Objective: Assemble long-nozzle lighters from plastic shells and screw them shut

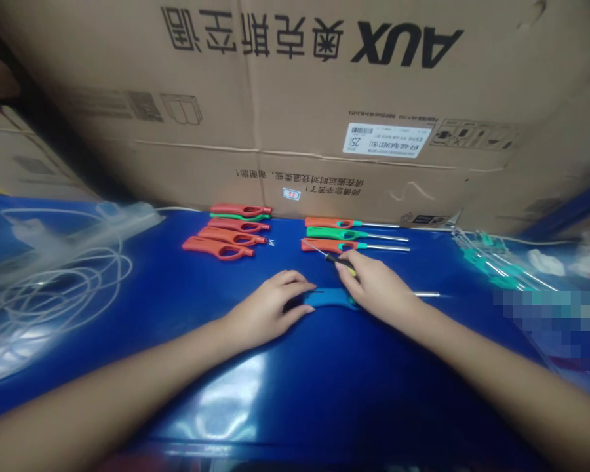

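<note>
A blue long-nosed lighter [332, 298] lies flat on the blue table, its metal tube pointing right past my wrist. My left hand [278, 305] pinches the handle end of it between fingers and thumb. Over its front part is my right hand [373, 282], closed round the dark and yellow handle of a small screwdriver [332, 257] whose thin shaft points up and left. My right hand hides the lighter's trigger area. Just beyond sit an orange lighter [324, 246], a green lighter [327, 233] and another orange lighter [324, 223], side by side with tubes to the right.
Several red, orange and green lighter bodies [216, 248] without tubes lie at the back left, near tiny metal bits [271, 242]. A large cardboard box [201, 144] stands behind. Coiled clear tubing [54, 295] is on the left; metal tubes with teal parts [491, 259] are on the right.
</note>
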The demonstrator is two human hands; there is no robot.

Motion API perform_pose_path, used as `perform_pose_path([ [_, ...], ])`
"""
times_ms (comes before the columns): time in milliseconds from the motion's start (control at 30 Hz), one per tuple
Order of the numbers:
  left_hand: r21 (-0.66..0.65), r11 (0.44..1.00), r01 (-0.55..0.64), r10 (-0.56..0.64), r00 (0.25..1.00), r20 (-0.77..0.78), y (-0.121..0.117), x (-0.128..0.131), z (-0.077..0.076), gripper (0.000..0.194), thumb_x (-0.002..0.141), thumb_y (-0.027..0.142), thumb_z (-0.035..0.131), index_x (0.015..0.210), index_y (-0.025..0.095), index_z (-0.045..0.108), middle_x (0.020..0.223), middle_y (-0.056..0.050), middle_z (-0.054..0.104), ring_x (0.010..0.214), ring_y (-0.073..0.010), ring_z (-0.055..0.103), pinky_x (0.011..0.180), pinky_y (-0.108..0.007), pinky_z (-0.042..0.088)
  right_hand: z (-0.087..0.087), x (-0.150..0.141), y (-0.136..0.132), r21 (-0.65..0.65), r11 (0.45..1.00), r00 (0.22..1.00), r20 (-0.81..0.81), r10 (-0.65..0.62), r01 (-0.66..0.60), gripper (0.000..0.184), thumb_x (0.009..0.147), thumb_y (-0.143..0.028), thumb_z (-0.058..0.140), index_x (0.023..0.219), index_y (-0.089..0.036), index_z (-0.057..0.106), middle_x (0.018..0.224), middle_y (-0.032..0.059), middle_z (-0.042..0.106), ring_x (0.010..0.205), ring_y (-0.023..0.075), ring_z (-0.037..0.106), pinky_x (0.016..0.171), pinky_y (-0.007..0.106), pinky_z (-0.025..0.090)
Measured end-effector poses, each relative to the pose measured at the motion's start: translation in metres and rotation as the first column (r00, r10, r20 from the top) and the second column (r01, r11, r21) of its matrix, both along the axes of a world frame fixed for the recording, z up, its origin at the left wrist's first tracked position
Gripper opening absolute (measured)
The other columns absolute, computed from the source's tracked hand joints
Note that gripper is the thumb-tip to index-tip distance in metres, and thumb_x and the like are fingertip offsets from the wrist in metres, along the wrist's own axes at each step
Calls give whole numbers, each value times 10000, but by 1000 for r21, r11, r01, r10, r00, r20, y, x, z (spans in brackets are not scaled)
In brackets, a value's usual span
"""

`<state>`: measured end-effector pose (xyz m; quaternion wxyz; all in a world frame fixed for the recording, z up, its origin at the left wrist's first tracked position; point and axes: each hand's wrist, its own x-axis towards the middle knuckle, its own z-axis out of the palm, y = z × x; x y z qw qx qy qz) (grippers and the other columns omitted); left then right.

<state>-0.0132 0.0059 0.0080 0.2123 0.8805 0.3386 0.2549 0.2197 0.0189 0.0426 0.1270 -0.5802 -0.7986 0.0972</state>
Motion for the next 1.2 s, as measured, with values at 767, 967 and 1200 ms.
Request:
perform_pose_path([
  [767, -26, 1000, 15, -14, 999, 40, 2, 0, -3, 352, 974, 293, 612, 1300, 165, 648, 1186, -114, 653, 1127, -240, 587, 1045, -406, 487, -5, -29, 36, 54, 993, 986, -126, 110, -104, 321, 1032, -375, 446, 1181, -171, 644, 1189, 131, 735, 1063, 274, 693, 830, 329, 494],
  [967, -25, 999, 46, -45, 998, 53, 3, -1, -1, 348, 955, 297, 644, 1281, 181, 668, 1164, -101, 669, 1090, -232, 597, 1012, -402, 506, 11, -2, 21, 43, 998, 849, -528, -13, 42, 300, 956, -435, 535, 953, -179, 691, 833, 49, 702, 713, 175, 618, 620, 269, 443],
  [1200, -38, 996, 84, -80, 993, 83, -2, 2, 1, 354, 945, 325, 665, 1281, 215, 679, 1176, -105, 682, 1095, -234, 608, 1003, -406, 514, 20, 25, -11, -389, 920, 379, -846, -374, 39, 299, 809, -462, 715, 789, -180, 620, 497, -75, 379, 393, 60, 300, 392, 212, 163],
])
